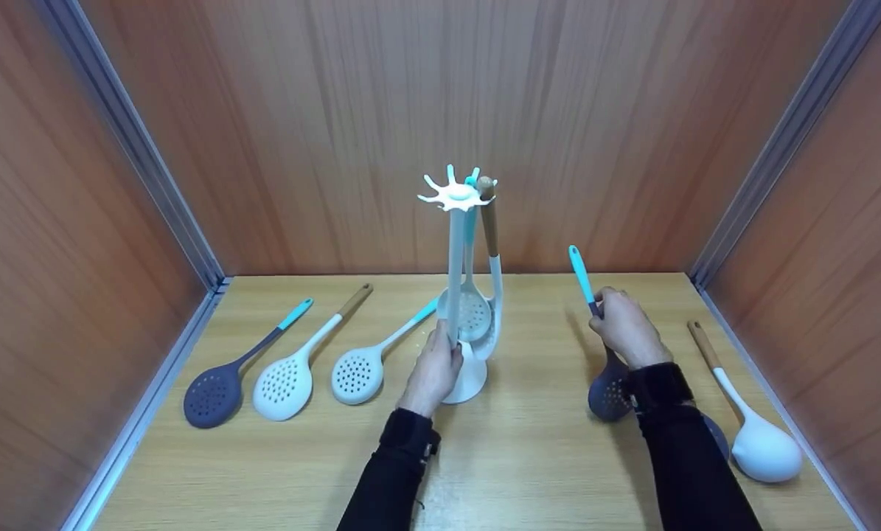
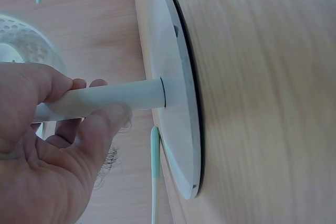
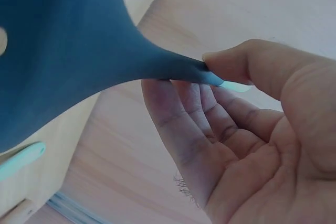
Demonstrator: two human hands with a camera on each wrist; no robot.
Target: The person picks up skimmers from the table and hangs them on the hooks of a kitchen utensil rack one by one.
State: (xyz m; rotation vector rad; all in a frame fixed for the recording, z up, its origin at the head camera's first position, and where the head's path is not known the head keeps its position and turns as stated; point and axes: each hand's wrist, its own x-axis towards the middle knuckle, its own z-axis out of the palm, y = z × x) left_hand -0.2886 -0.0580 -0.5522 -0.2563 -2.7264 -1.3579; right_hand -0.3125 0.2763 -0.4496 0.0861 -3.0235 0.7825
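Observation:
My left hand (image 1: 434, 369) grips the lower pole of a white utensil stand (image 1: 456, 265), thumb and fingers around it just above the round base (image 2: 176, 124). From the stand's spoked top hang a white skimmer (image 1: 474, 313) with a turquoise handle and a white ladle (image 1: 498, 295) with a wooden handle. Over the right part of the table, my right hand (image 1: 628, 328) pinches the neck of a dark blue skimmer (image 1: 608, 394) between thumb and fingers. Its turquoise handle points up and away, and its perforated head hangs below the hand, partly behind the wrist.
To the left lie a dark skimmer (image 1: 213, 397), a white wooden-handled skimmer (image 1: 284, 387) and a white turquoise-handled skimmer (image 1: 357, 375). A white ladle (image 1: 766, 450) lies far right, beside a dark utensil (image 1: 717, 435) mostly hidden by my sleeve. Wooden panels (image 1: 455, 88) enclose the table.

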